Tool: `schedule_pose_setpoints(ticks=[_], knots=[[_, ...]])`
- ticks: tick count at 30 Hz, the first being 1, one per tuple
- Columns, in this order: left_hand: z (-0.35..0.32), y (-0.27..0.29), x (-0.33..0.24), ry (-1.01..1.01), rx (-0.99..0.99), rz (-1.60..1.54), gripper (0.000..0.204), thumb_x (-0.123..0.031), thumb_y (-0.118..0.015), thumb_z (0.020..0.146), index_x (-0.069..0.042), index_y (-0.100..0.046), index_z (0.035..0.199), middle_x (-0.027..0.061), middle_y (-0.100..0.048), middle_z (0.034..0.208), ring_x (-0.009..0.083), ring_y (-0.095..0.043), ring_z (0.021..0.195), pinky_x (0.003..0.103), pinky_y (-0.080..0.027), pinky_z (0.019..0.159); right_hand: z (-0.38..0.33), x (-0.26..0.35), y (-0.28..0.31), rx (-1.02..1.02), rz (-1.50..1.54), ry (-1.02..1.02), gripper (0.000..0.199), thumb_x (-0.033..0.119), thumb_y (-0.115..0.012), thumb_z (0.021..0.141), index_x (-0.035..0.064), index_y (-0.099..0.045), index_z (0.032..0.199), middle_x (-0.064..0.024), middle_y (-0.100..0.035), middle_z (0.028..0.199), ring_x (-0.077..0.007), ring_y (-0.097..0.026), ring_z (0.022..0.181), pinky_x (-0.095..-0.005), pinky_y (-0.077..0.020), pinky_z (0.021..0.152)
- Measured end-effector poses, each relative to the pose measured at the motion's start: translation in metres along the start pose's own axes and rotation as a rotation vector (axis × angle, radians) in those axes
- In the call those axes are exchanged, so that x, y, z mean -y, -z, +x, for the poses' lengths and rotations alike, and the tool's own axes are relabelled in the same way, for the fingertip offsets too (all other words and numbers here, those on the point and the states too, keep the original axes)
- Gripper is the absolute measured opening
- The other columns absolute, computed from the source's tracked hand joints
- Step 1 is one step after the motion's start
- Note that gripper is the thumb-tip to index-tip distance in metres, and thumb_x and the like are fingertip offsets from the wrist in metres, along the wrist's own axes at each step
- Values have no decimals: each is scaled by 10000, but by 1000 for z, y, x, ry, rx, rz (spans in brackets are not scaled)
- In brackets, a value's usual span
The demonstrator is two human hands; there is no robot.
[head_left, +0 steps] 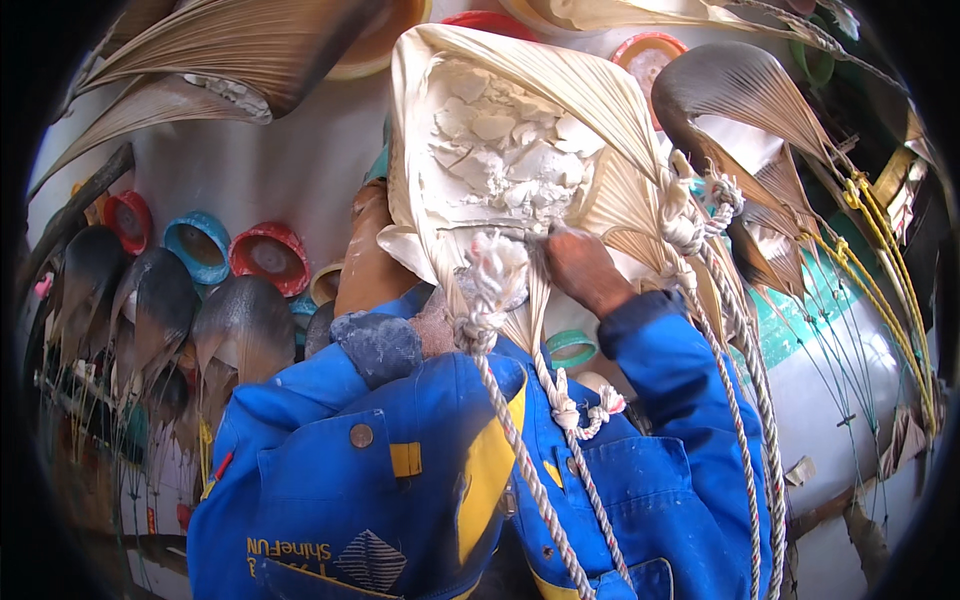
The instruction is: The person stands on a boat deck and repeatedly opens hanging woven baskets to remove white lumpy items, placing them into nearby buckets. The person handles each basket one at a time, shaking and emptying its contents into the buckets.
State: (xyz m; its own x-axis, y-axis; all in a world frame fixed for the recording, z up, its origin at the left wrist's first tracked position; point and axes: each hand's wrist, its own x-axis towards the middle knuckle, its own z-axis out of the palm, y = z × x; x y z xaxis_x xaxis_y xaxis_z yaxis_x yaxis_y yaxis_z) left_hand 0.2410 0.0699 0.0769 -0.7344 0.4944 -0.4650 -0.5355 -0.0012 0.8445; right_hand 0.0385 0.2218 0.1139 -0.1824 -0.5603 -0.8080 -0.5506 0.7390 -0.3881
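Note:
In front of my chest hangs a pale pleated leaf bucket (625, 115), its mouth facing me. White crumbly chunks (500, 150) fill it, some flat and flaky. My right hand (588, 268) is closed in a fist at the bucket's near edge, on the gathered pleated leaf there. Only the wrist and part of my left hand (434, 322) show, below a thick knotted rope (484, 320); its fingers are hidden behind the knot. A grey, powder-dusted cuff (377, 347) covers that wrist. Both my sleeves are blue.
Dark leaf buckets (155, 300) hang at the left, another dark leaf bucket (745, 110) at the right. Red basins (270, 258) and a blue basin (197, 247) stand beyond. Ropes (765, 440) run down beside my right arm; yellow cords (890, 270) hang farther right.

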Motion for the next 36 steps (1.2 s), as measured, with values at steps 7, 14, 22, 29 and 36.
schedule_pose_setpoints(ticks=[7, 14, 22, 29, 36], knots=[[14, 21, -36, -89, 39, 556, 615, -162, -661, 652, -121, -547, 1255, 212, -523, 1120, 402, -482, 1095, 487, -399, 942, -20, 7, -12, -21, -12, 18, 153, 154, -512, 835, 63, -633, 815, -143, -622, 796, -308, -638, 752, -431, -509, 650], [31, 30, -80, -48, 8, 643, 714, -219, -697, 646, -52, -470, 1302, 207, -505, 1157, 395, -477, 1101, 490, -376, 965, -4, -22, -26, -58, 133, -166, 128, 121, -576, 754, 46, -648, 827, -190, -641, 747, -359, -649, 763, -440, -524, 686], [37, 14, -74, -265, -45, 654, 594, -143, -704, 582, -32, -555, 1146, 136, -527, 1165, 329, -503, 1110, 443, -384, 953, -65, -20, 11, -221, 151, -119, 152, 144, -551, 830, 85, -649, 930, -185, -581, 773, -363, -607, 729, -461, -480, 655], [38, 24, -86, -186, 74, 511, 560, -145, -690, 553, -49, -590, 1096, 153, -580, 1066, 347, -549, 1027, 449, -412, 922, -67, 19, 12, -254, 540, 19, 410, -39, -552, 749, 45, -628, 1144, -204, -599, 1067, -375, -588, 998, -427, -471, 866], [45, 17, -94, -253, -93, 618, 490, -262, -691, 682, -75, -597, 1125, 113, -591, 1088, 319, -536, 1058, 461, -386, 951, -65, 1, -11, -98, 317, -13, 552, 70, -598, 802, 180, -488, 1331, -177, -563, 1154, -365, -575, 1020, -418, -489, 863]])
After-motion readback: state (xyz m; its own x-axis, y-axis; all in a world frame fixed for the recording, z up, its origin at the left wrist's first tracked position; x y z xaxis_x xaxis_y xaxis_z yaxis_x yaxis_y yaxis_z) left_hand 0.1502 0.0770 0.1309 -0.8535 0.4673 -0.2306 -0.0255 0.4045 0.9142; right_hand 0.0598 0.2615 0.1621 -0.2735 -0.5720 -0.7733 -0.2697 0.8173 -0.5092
